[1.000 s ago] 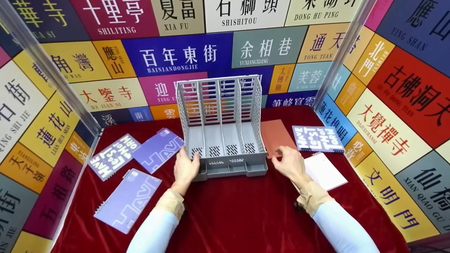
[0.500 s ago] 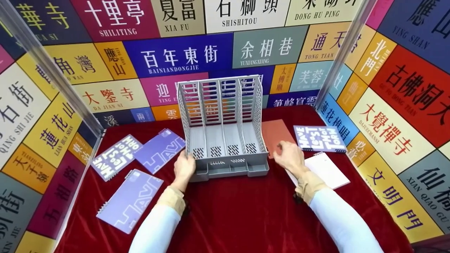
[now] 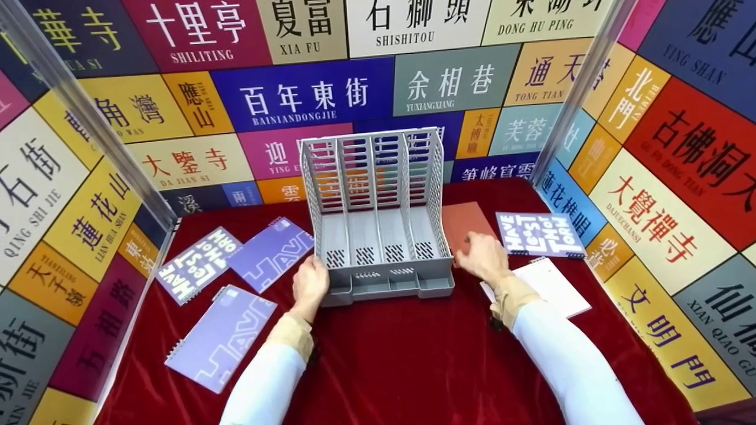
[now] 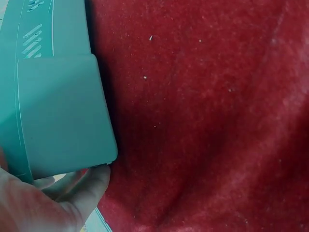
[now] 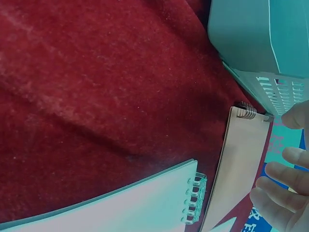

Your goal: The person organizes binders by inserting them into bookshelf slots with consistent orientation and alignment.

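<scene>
- The grey rack (image 3: pixel 390 276) stands upright on the red cloth (image 3: pixel 384 366), its four slots side by side and facing the person, with small low trays along its front; behind it rises a wall of coloured lettered panels (image 3: pixel 304 94).
- The left hand (image 3: pixel 309 282) is at the rack's front left corner; its thumb lies toward the front and its fingers bend round the side, grasping the rack there, with fingertips at the lower edge in the left wrist view.
- The right hand (image 3: pixel 484 257) is just beside the rack's right wall, over the near part of the reddish-brown notebook (image 3: pixel 469 219); its fingers are released, loosely bent and slightly apart in the right wrist view; whether a fingertip touches the notebook, I cannot tell.
- The reddish-brown notebook lies flat close to the rack's right side, its coil near the rack's front corner.
- Farther right of the rack lie a white-lettered purple notebook (image 3: pixel 538 233) and, nearer the person, a white coil-bound notebook (image 3: pixel 549 286).
- Left of the rack, a plain purple notebook (image 3: pixel 269 254) lies close by; beyond it is a second white-lettered notebook (image 3: pixel 198 265); nearer the person lies a lilac notebook (image 3: pixel 221 336).
</scene>
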The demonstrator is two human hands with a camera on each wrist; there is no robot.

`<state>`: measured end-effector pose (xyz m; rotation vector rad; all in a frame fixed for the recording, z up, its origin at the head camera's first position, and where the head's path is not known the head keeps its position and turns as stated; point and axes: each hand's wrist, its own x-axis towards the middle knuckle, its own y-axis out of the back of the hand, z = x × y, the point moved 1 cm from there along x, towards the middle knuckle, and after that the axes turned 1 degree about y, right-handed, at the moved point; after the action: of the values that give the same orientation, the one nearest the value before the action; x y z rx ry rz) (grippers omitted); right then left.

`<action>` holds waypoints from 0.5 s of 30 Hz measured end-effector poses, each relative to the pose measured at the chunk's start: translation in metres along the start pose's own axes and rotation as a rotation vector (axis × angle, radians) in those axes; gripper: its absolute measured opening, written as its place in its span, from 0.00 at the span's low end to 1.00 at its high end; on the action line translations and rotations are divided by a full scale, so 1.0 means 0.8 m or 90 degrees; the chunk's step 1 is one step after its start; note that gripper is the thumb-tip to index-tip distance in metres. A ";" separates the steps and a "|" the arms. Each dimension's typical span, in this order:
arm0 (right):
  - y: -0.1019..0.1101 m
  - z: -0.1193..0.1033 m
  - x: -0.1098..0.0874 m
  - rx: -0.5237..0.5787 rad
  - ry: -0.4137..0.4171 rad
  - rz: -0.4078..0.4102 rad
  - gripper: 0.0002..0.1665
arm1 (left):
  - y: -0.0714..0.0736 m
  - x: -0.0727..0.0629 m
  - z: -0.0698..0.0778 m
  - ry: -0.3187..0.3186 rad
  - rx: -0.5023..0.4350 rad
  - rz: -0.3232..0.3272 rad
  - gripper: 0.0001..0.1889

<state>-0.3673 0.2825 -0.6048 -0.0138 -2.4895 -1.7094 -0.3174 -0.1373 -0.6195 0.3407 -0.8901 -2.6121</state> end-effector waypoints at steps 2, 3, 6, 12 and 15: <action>-0.002 -0.001 0.003 -0.006 -0.003 -0.005 0.29 | 0.001 0.000 0.001 -0.003 0.001 0.005 0.26; -0.003 -0.001 0.004 -0.012 -0.005 -0.006 0.30 | 0.001 0.001 0.001 -0.005 0.003 0.006 0.26; -0.008 -0.002 0.008 -0.027 -0.012 -0.009 0.32 | 0.000 0.003 0.000 -0.007 0.009 0.008 0.26; -0.015 0.001 0.017 -0.032 -0.030 -0.044 0.37 | -0.001 0.004 0.000 -0.006 0.007 0.001 0.27; -0.014 0.006 0.022 -0.035 -0.043 -0.060 0.41 | -0.004 0.007 -0.004 -0.017 0.006 0.009 0.27</action>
<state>-0.3863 0.2818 -0.6151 0.0426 -2.5283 -1.8434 -0.3220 -0.1388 -0.6245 0.3024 -0.9097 -2.6068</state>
